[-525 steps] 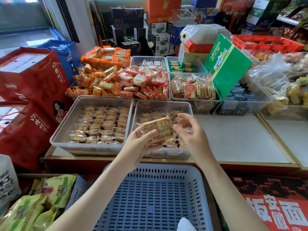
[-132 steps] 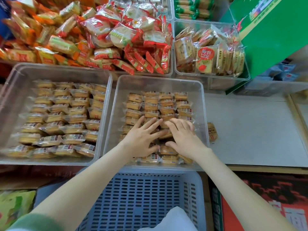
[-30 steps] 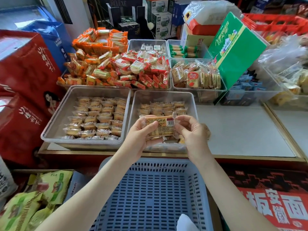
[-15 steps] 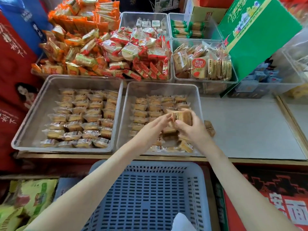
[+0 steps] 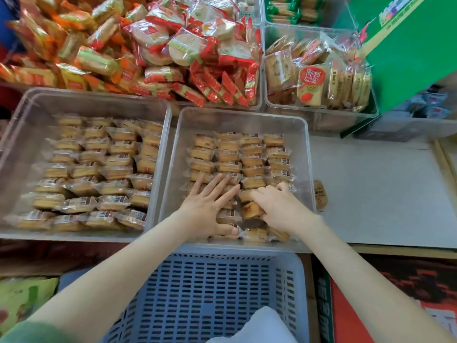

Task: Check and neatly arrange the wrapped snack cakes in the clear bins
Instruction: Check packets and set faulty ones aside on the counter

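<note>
Both hands are down in the right-hand clear bin [image 5: 300, 134], the one nearer the bare counter [image 5: 380, 189]. The left hand [image 5: 207, 209] lies flat with its fingers spread wide, pressing on the wrapped snack cakes [image 5: 241, 157] in the near half of the bin, gripping nothing. The right hand [image 5: 279, 209] is curled, fingers bent over the packets just beside the left, with one browner cake [image 5: 251, 209] tucked against its thumb; whether it is truly pinched there, I cannot tell. Beyond the hands the cakes sit in tidy rows, four across, while those under and around the hands lie looser. The left-hand clear bin [image 5: 29, 112], touching its neighbour along one wall, is packed with the same kind of pale cakes in rows. One stray wrapped cake [image 5: 320, 195] lies on the counter just outside the right bin's wall. Behind, red-wrapped round snacks [image 5: 195, 45] are heaped next to orange packets [image 5: 61, 50], and a further bin holds upright cake packs [image 5: 319, 75] beside a green carton [image 5: 415, 58]. Below the counter edge stands a blue slotted basket [image 5: 212, 293].
</note>
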`<state>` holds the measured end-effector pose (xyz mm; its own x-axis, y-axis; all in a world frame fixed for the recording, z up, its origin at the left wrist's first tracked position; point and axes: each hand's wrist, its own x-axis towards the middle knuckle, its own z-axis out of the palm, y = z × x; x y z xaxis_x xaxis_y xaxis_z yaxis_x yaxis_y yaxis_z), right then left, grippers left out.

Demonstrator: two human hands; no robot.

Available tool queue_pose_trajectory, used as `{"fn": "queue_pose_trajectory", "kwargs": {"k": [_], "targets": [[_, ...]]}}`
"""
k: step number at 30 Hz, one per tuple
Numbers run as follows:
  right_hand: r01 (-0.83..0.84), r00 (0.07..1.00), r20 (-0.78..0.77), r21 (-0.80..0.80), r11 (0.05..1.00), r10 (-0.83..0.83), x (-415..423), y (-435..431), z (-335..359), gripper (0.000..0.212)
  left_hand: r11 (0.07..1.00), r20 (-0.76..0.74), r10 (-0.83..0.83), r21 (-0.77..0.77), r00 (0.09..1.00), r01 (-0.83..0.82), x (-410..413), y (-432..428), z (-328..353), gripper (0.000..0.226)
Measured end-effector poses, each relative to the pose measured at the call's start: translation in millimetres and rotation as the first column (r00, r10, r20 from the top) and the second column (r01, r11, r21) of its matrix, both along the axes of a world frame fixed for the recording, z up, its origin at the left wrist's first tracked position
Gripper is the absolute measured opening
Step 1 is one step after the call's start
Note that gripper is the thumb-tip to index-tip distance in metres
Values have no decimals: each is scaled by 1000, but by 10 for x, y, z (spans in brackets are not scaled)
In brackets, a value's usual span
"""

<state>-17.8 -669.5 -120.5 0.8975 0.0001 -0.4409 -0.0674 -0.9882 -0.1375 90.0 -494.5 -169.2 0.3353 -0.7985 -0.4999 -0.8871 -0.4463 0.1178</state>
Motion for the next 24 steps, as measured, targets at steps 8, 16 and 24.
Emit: {"fn": "queue_pose_trajectory", "kwargs": {"k": [8,16,24], "targets": [[-7,990,135,-145,989,26,48,95,-295,92,1000,-3,-6,16,1000,6,0,-7,-19,102],[1,999,38,-213,977,7,97,114,-408,107,1000,-8,-5,24,1000,5,-27,-18,-3,104],[-73,995,-51,145,987,81,-105,105,40,56,994,-47,58,-95,997,-62,-134,92,294,82]]}}
